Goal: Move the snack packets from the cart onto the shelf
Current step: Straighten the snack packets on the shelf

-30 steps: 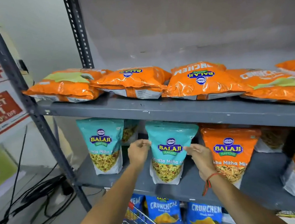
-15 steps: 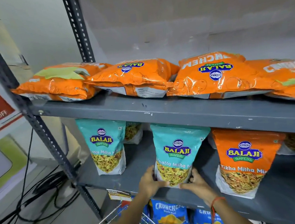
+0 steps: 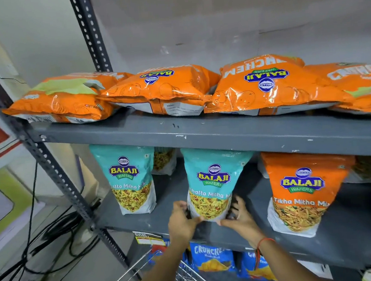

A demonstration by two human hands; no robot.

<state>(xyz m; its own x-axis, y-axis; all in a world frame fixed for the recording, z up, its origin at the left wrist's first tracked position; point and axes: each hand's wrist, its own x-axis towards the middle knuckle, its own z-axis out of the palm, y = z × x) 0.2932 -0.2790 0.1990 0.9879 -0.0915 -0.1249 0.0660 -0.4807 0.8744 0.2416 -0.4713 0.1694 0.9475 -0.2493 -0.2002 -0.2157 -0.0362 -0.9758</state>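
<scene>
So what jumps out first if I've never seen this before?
Probably the shiny orange packets lying flat in a row along the upper shelf. Below them, on the middle shelf, both hands, left hand and right hand, clasp the bottom of an upright teal packet, with another teal packet on its left and an orange pouch on its right.

Grey metal shelf [image 3: 224, 135]: upper board is carrying four orange packets [image 3: 271, 84] lying flat, side by side, overhanging its front edge. Middle board [image 3: 168, 217] is carrying upright pouches: one teal pouch [image 3: 128, 178] standing near the left end, a second teal pouch [image 3: 213, 182] standing at the front edge mid-board, an orange pouch [image 3: 301, 189] standing right of it. More pouches are sitting behind them, partly hidden.
</scene>
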